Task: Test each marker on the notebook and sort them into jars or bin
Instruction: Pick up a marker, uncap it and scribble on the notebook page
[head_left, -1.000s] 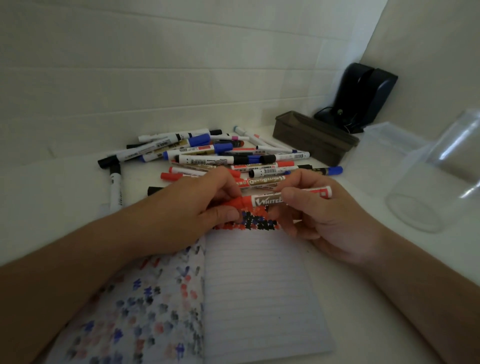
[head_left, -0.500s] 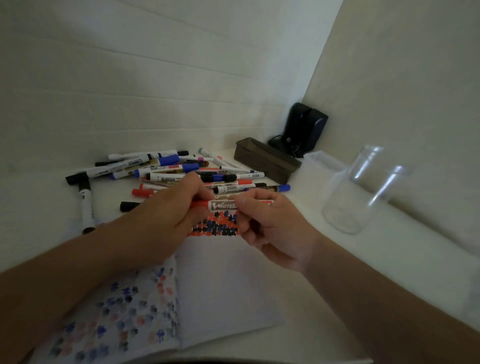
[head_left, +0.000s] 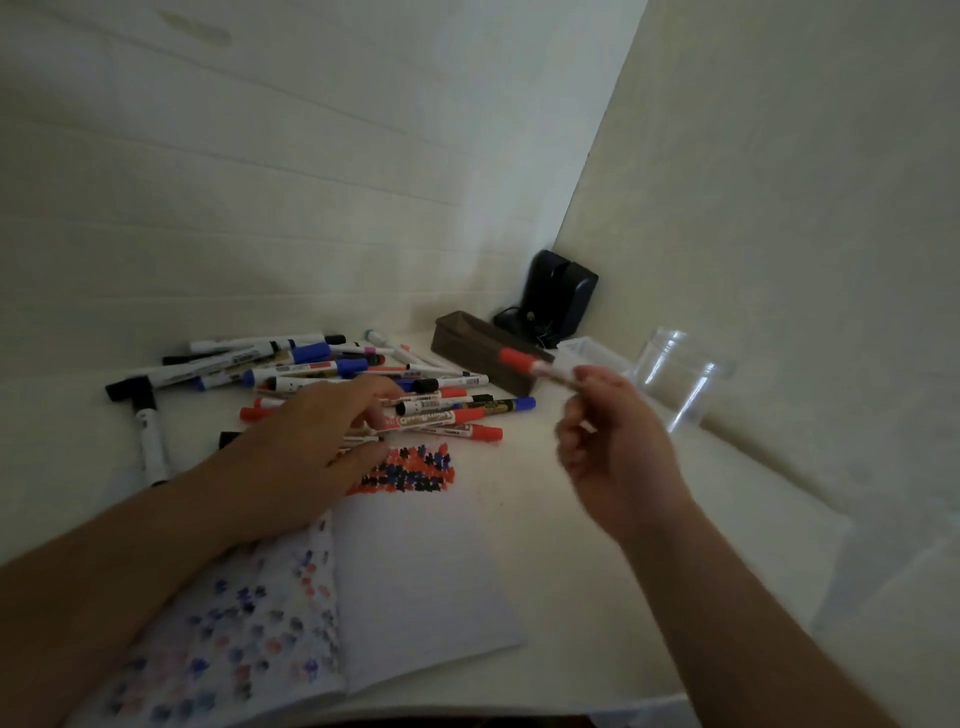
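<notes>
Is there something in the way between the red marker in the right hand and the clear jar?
Nothing visible. The right hand holds the red marker in the air, and only open space lies between it and the clear jar further right.

Little print can be read here. One red-capped marker (head_left: 441, 417) in the pile carries a large label along its white barrel, seen upside down and blurred; it looks like "WhiteBoard", though the letters are not sharp enough to be sure. The other markers around it bear small dark label bands and printed lines, all too small and soft to make out. The marker in the right hand (head_left: 613, 447) is motion-blurred, and nothing on it can be read
</notes>
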